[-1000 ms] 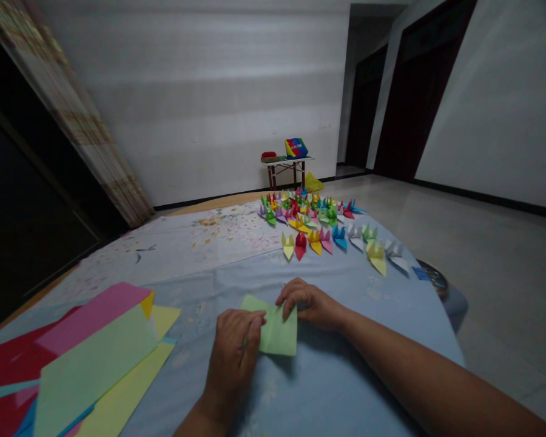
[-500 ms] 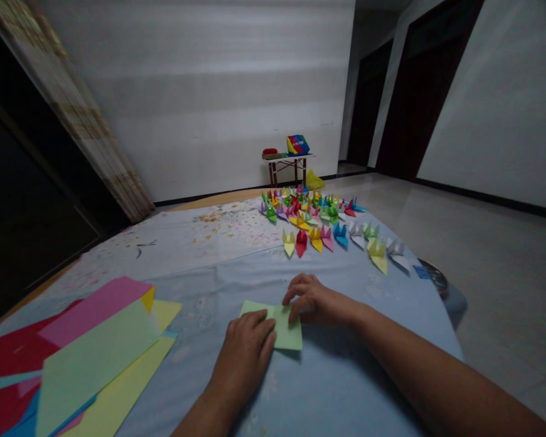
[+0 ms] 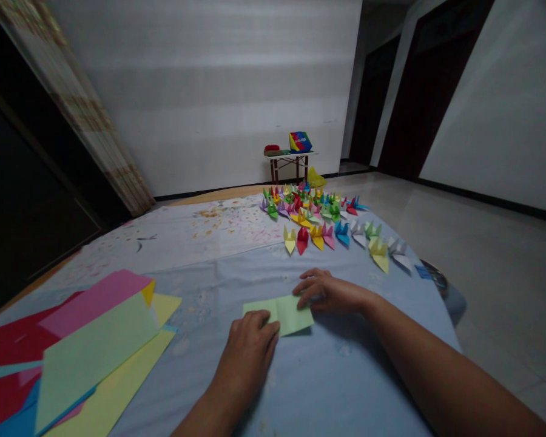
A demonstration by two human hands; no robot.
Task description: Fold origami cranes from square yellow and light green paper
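A small pale green sheet of paper [image 3: 291, 317] with a crease down its middle lies on the blue tablecloth in front of me. My left hand [image 3: 250, 346] holds its left part, with closed fingers over the edge and the thumb side near the crease. My right hand [image 3: 327, 294] is at the upper right corner, its curved fingers apart and a fingertip touching the paper. The front right edge is slightly raised and casts a shadow. The undersides of my left fingers are hidden.
Coloured paper sheets [image 3: 95, 346] lie in a loose pile at the left. Several folded paper cranes [image 3: 317, 237] stand at the far right of the table. Behind are a small stand [image 3: 291, 156] with a colourful box [image 3: 299, 141] and a curtain [image 3: 91, 115].
The green paper has turned slightly, and its right part reaches farther right. My right hand has moved right and a little away from me. My left hand stays on the left part.
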